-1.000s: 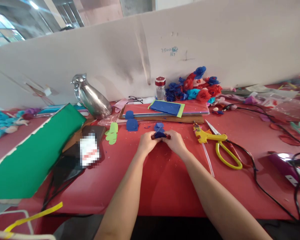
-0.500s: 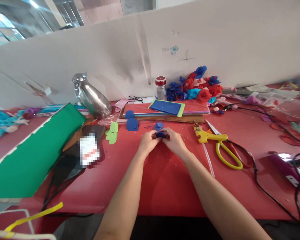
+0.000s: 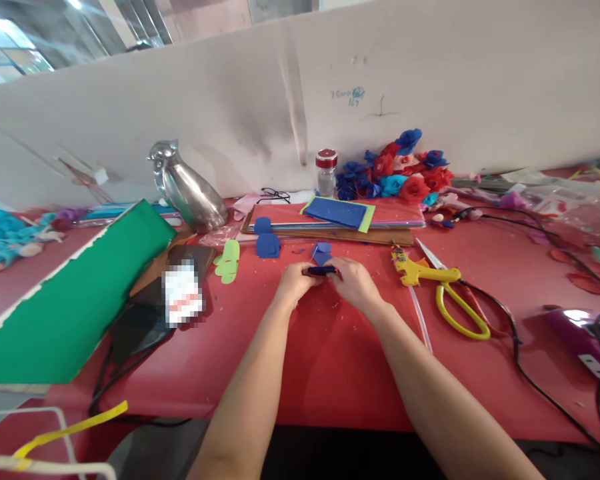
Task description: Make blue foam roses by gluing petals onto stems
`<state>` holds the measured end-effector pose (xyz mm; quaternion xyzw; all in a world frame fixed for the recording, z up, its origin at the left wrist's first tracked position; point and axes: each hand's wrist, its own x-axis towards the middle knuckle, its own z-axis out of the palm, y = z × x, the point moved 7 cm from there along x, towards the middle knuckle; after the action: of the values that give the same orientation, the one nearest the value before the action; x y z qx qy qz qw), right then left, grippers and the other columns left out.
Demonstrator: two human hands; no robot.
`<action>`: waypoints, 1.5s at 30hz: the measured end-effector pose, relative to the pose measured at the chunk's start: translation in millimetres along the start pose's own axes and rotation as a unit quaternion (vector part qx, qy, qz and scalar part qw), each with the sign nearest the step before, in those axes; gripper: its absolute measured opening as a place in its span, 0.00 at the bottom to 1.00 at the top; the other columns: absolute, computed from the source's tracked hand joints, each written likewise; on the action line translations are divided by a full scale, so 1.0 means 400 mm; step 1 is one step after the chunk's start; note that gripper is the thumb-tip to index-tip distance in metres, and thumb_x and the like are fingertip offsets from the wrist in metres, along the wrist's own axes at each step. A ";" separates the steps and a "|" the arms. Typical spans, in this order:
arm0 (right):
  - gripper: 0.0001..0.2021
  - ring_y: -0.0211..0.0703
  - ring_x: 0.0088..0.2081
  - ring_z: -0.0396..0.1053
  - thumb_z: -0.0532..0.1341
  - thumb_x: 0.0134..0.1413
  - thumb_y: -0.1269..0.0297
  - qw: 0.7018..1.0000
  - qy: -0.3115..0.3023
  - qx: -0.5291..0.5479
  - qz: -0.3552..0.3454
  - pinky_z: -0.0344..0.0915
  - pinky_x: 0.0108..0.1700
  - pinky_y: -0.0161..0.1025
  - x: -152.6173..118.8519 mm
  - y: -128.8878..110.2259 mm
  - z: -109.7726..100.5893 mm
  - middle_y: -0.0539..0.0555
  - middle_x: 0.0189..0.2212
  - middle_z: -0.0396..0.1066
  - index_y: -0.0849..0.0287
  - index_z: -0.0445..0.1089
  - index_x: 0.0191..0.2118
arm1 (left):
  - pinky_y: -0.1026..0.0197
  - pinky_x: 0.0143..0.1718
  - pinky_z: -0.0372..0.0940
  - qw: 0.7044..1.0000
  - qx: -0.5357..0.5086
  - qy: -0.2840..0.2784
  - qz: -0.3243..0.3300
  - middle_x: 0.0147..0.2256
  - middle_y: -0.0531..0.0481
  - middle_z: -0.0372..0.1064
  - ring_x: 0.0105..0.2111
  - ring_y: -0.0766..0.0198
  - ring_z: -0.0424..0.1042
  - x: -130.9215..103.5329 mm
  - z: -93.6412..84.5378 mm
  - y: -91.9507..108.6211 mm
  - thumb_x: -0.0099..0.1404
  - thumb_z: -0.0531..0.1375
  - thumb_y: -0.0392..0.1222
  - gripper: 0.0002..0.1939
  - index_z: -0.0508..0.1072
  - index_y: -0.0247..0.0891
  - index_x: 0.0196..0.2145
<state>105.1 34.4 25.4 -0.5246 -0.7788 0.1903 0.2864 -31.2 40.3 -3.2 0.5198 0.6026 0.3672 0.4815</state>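
Dark blue piece (image 3: 322, 271) sits between the left hand (image 3: 296, 283) and right hand (image 3: 356, 283), each pinching one end.

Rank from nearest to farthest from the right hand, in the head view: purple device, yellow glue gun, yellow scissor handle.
1. Yellow glue gun: right of the right hand.
2. Yellow scissor handle: farther right, nearer the camera.
3. Purple device: at the far right edge.

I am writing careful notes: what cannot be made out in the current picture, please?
- Head view: full shape of the dark blue piece, partly covered by the left hand and right hand.
- Head view: any writing on the white patch, blurred into blocks.
- Head view: right end of the purple device, cut off by the picture's edge.
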 end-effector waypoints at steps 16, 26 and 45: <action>0.18 0.40 0.32 0.68 0.61 0.45 0.77 0.999 -0.001 0.046 0.027 0.64 0.39 0.38 0.004 0.024 0.013 0.54 0.37 0.72 0.57 0.70 0.44 | 0.65 0.31 0.60 0.994 0.105 0.020 0.027 0.23 0.53 0.69 0.26 0.66 0.66 0.009 -0.010 -0.004 0.46 0.64 0.36 0.12 0.77 0.36 0.32; 0.17 0.39 0.32 0.69 0.60 0.44 0.78 0.994 0.016 0.096 0.048 0.64 0.39 0.37 0.002 0.029 0.019 0.52 0.35 0.73 0.56 0.71 0.42 | 0.65 0.30 0.61 0.988 0.139 0.016 0.058 0.26 0.50 0.74 0.29 0.62 0.69 0.024 -0.003 -0.013 0.49 0.63 0.39 0.10 0.79 0.37 0.32; 0.11 0.42 0.35 0.69 0.58 0.48 0.76 0.998 0.016 0.054 0.014 0.63 0.39 0.36 0.003 0.010 0.009 0.53 0.33 0.73 0.57 0.72 0.37 | 0.64 0.31 0.61 0.984 0.167 0.020 0.053 0.23 0.51 0.71 0.28 0.62 0.69 0.018 -0.012 -0.008 0.50 0.63 0.41 0.07 0.78 0.38 0.29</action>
<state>105.2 37.0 20.8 -0.5227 -0.7550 0.2274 0.3242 -36.6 46.9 -6.2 0.6170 0.6366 0.2965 0.3553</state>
